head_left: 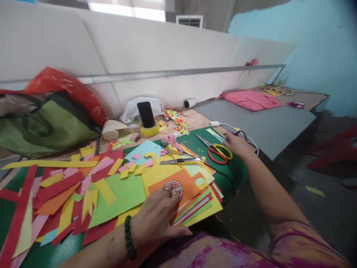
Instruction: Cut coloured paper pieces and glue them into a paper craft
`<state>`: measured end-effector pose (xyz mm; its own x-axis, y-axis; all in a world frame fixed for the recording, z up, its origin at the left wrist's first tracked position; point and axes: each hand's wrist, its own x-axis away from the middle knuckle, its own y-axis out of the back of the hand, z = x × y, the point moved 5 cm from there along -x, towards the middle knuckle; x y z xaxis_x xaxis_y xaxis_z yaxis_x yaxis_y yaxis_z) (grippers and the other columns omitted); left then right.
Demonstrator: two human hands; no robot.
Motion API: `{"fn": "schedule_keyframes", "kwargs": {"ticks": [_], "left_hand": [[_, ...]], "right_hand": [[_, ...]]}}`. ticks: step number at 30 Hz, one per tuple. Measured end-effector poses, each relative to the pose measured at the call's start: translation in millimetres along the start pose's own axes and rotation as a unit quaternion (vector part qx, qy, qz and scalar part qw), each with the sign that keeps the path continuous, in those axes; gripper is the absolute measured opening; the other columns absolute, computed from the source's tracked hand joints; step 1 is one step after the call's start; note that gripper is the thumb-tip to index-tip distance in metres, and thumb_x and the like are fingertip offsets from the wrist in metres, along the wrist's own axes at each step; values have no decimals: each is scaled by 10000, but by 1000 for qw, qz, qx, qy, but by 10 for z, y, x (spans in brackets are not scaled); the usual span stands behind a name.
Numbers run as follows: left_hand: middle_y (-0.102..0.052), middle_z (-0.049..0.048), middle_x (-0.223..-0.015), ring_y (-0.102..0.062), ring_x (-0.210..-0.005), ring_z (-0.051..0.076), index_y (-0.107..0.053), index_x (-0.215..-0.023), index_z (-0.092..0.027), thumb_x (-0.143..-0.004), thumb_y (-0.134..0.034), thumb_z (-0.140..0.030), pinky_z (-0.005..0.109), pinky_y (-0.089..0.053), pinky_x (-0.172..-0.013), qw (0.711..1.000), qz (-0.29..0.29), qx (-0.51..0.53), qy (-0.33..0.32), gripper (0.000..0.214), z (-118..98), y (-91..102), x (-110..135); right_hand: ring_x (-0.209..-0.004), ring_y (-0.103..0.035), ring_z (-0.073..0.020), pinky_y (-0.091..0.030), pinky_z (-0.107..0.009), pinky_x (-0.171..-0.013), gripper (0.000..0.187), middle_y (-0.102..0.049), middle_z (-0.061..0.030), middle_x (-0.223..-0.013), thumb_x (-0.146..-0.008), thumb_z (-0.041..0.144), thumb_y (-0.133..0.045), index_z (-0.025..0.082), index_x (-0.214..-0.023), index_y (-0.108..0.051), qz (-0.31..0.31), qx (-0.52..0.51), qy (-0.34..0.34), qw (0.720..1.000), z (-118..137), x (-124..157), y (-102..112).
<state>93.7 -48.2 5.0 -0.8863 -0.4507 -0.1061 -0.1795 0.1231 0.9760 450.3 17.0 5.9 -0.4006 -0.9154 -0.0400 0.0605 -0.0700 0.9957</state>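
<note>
My left hand [158, 208] lies over an orange paper sheet [158, 187], its fingertips resting on a round red-and-white disc [176, 189] and its thumb spread out. Beyond the scissors, my right hand [240, 144] is at the far right of the green mat with its fingers bent together; what they hold, if anything, is unclear. Scissors with red and yellow handles [217, 154] lie half spread beside it. A yellow-handled box cutter [181, 161] rests on yellow paper [152, 173]. Near my left hand are thin paper strips [195, 208] and an orange piece with a round hole [205, 180].
Coloured paper scraps [64, 193] cover the left side. A pink glue gun [173, 143], a phone [146, 114] propped on a yellow tape roll [150, 129], and cut paper shapes [177, 121] lie behind. A white cable [252, 141] runs at right. A green bag [61, 123] stands at left.
</note>
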Motion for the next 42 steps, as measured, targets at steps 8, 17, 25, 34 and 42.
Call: {"fn": "schedule_keyframes", "kwargs": {"ticks": [8,17,25,34,42], "left_hand": [[-582,138,-1139,-586,-967,239,-558,-1148,-172,-940,-404,-461,384,-501,-823,997,-38,57,28,389,62,417,-58],[-617,108,-876,-559,-782,246,-576,-1012,-138,-977,-359,-351,377,-454,-674,985,-52,-165,26,307,-239,547,-239],[-557,54,-700,-504,-647,214,-528,-788,-185,-968,-355,-238,352,-430,-625,986,-29,-134,95,256,-1,684,237],[-641,266,-1132,-643,-828,255,-530,-1235,13,-767,-456,-26,352,-507,-653,979,42,-182,77,475,-289,-142,108],[-656,290,-1126,-651,-740,243,-656,-1088,-25,-910,-444,-172,322,-492,-529,982,30,-176,63,313,-244,-288,102]], "right_hand": [[-677,-619,-186,-438,-274,-590,215,-666,-33,-771,-913,400,-439,218,-921,-553,-32,-184,241,952,601,884,493],[-654,-654,-172,-446,-250,-555,168,-702,-53,-782,-941,272,-435,206,-936,-590,29,-202,444,873,1489,1596,498],[-526,-607,-205,-423,-306,-443,145,-682,-28,-688,-881,427,-548,306,-905,-624,-93,-288,324,896,882,1496,658],[-491,-500,-127,-393,-251,-421,225,-572,13,-609,-708,409,-745,259,-847,-653,86,-561,176,804,1022,1256,448],[-404,-429,-86,-339,-233,-374,355,-516,37,-474,-680,527,-731,183,-736,-667,209,-594,179,756,1795,993,154]]}}
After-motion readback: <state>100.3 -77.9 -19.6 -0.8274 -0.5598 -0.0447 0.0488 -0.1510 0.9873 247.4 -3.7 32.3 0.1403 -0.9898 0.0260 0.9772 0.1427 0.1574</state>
